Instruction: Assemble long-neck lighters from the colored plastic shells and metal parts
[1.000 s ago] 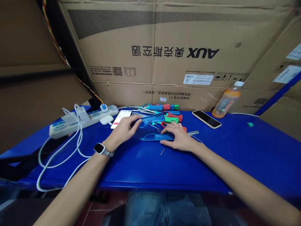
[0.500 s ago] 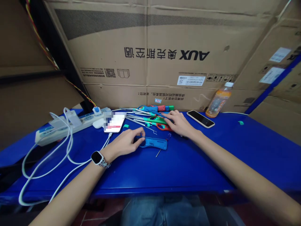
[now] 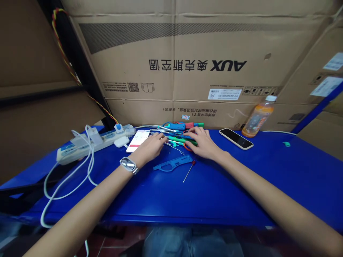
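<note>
Several long-nosed lighters with metal tubes and coloured handles lie in a pile at the back of the blue table. My right hand (image 3: 203,144) is at the handle end, its thumb and fingers around a green lighter (image 3: 191,141). My left hand (image 3: 152,147) reaches to the metal tubes with its fingers bent together; what they pinch, if anything, is hidden. In front of the pile lies a blue lighter casing half (image 3: 173,163), touched by neither hand. A small screwdriver (image 3: 189,171) with a red handle lies beside its right end. A blue lighter (image 3: 175,126) rests at the back.
A lit phone (image 3: 138,141), a white earphone case (image 3: 121,142) and a power strip (image 3: 80,149) with white cables are on the left. On the right are a dark phone (image 3: 236,139), an orange drink bottle (image 3: 259,116) and a small green piece (image 3: 286,144). A large cardboard box (image 3: 193,46) stands behind.
My left hand has let go of the blue casing half and moved up to the lighter tubes. The casing now lies flat. My right hand has closed around the green lighter.
</note>
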{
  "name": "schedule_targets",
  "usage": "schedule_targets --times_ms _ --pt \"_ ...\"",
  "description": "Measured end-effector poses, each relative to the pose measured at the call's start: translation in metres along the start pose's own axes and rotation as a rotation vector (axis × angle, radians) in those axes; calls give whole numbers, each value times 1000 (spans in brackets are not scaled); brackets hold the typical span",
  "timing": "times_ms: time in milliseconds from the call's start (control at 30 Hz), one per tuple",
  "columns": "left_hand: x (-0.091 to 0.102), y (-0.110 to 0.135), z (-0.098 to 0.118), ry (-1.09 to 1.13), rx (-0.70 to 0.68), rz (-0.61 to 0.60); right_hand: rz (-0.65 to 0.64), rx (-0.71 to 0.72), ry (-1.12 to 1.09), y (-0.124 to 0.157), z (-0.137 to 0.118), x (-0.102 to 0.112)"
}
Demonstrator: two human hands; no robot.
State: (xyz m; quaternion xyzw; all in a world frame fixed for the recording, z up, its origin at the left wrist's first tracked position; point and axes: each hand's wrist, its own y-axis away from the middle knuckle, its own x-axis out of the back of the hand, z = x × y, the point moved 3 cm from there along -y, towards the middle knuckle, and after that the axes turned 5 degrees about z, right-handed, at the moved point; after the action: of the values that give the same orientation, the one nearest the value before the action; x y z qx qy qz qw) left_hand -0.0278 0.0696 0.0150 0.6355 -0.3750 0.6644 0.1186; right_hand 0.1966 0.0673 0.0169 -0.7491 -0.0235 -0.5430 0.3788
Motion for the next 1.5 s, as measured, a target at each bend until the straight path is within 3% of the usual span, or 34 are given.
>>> schedule_targets --times_ms 167,300,500,700,867,1133,1500 --pt "-7 -26 1 -134 -76 -120 -85 89 -127 11 -31 3" --pt "-4 -30 5 -155 -113 -79 -118 29 -157 18 -30 -5" --pt "22 -19 20 -161 -176 42 8 -82 -222 15 -22 -1" --pt "39 -1 32 125 -121 88 77 -122 -415 13 -27 2" --pt "30 21 29 397 -73 99 11 -35 -416 19 -37 -4" --pt "17 33 24 522 50 5 -121 79 -316 23 -45 -14" --pt "17 34 21 670 161 -50 -67 -112 -589 25 -25 -7"
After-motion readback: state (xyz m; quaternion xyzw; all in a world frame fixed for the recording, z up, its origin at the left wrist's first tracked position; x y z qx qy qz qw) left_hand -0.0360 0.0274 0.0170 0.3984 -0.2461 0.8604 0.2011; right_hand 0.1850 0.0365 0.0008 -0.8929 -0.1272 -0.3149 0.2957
